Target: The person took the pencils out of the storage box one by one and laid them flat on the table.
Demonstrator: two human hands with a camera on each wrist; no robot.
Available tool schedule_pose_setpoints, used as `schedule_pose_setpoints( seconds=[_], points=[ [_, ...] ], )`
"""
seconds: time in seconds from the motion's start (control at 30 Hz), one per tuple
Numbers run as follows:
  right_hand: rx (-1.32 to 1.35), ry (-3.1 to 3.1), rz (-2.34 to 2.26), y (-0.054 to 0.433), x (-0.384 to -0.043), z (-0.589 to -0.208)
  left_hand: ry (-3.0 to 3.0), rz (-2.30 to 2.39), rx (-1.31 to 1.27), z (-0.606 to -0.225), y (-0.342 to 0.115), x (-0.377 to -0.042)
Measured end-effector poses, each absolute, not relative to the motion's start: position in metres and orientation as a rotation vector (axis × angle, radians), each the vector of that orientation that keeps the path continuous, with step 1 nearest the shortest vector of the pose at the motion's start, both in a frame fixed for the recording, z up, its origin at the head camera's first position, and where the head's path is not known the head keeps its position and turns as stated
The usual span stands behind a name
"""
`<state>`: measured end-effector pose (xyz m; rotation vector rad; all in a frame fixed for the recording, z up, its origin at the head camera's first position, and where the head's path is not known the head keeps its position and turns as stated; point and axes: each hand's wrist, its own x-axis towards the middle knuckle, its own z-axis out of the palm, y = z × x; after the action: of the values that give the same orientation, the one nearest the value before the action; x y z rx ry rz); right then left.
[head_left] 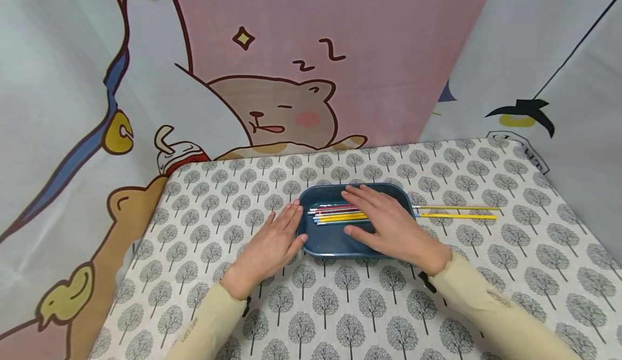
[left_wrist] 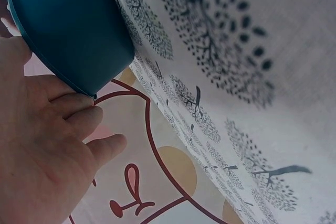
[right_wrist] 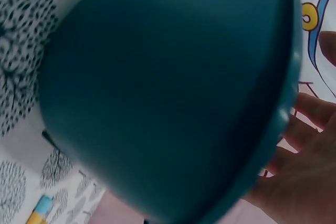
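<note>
A dark blue-green rectangular tub (head_left: 335, 248) stands on the cloth, with several pencils (head_left: 340, 218) lying side by side in it. At its left end my left hand (head_left: 274, 236) touches the rim with outstretched fingers; the left wrist view shows the fingertips against the tub's edge (left_wrist: 73, 30). My right hand (head_left: 389, 222) reaches over the right part of the tub, fingers extended, and hides some of the pencils. In the right wrist view the tub's outer wall (right_wrist: 168, 98) covers much of the picture, with the hand (right_wrist: 304, 166) beside its rim.
Two more pencils, one yellow (head_left: 459, 216) and one olive-toned (head_left: 459, 208), lie on the cloth to the right of the tub. A tree-patterned cloth (head_left: 311, 322) covers the table. Behind it hangs a curtain (head_left: 389, 41) with cartoon animals.
</note>
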<state>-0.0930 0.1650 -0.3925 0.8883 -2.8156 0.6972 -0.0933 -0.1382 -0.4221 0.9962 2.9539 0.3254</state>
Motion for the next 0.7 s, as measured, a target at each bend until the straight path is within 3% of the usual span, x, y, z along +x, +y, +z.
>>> schedule_pose_setpoints(
  seconds=[0.7],
  points=[
    [0.956, -3.037, 0.739, 0.143, -0.108, -0.404, 2.965, 0.343, 1.008, -0.424, -0.138, -0.094]
  ],
)
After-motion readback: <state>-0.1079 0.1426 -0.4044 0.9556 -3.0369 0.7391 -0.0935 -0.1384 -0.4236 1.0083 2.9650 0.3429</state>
